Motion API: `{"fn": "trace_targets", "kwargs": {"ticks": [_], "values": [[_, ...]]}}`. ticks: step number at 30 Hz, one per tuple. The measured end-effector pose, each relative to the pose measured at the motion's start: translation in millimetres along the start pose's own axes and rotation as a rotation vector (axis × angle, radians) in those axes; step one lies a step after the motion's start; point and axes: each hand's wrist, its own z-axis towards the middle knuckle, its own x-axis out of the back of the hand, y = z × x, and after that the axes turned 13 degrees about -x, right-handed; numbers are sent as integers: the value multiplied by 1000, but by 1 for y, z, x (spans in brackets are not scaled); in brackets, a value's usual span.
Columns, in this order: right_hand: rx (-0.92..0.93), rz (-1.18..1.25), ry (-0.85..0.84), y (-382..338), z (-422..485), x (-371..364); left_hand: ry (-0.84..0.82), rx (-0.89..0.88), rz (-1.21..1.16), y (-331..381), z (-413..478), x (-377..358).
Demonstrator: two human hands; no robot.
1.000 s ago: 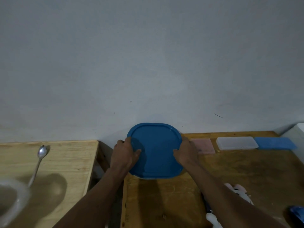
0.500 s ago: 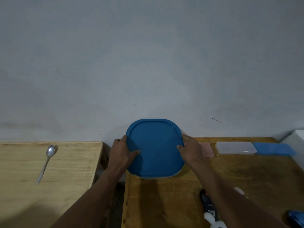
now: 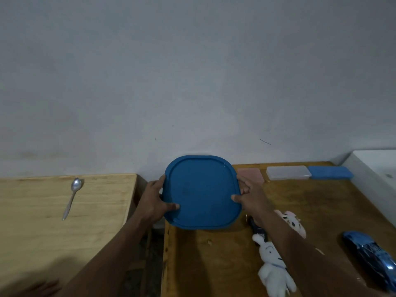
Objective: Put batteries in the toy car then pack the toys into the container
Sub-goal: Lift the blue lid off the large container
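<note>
A blue-lidded container [image 3: 202, 191] sits at the back left corner of the darker wooden table [image 3: 321, 211]. My left hand [image 3: 153, 202] grips its left edge, thumb on the lid. My right hand [image 3: 249, 196] grips its right edge, thumb on the lid. The container's body is hidden under the lid. A shiny blue toy car [image 3: 372, 258] lies at the right. A white plush rabbit [image 3: 273, 269] lies beside my right forearm, and a pink plush toy [image 3: 292, 224] shows behind it. A dark object [image 3: 258, 230] is partly hidden under my arm.
A metal spoon [image 3: 72, 196] lies on the lighter table [image 3: 53, 228] at left; a gap separates the two tables. Along the wall lie a pink flat case [image 3: 250, 174], a clear case [image 3: 288, 172] and a blue case [image 3: 330, 172]. A white box [image 3: 377, 168] stands at far right.
The container has come toward me and slightly right, both hands still on its edges. The view has tipped down, bringing the plush toys and the blue car into sight.
</note>
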Motion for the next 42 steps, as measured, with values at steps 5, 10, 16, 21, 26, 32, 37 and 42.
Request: {"fn": "trace_targets", "kwargs": {"ticks": [5, 10, 16, 21, 26, 32, 37, 42], "values": [[-15, -6, -25, 28, -25, 2, -19, 76, -10, -3, -40, -13], [-17, -75, -53, 58, -52, 10, 5, 188, -45, 3, -94, -32], [-39, -248, -23, 110, -90, 11, -63, 239, -20, -16, -156, -57], [-71, -381, -33, 143, -110, 3, -105, 320, -30, -35, -195, -75], [-107, -455, -3, 159, -112, -7, -142, 345, 27, -97, -201, -98], [-117, -500, 63, 163, -105, -23, -139, 338, 58, -39, -188, -85], [-89, -616, 120, 160, -94, -33, -137, 359, 54, -44, -173, -86], [-61, -744, 184, 155, -88, -41, -110, 375, 28, -42, -167, -90]]}}
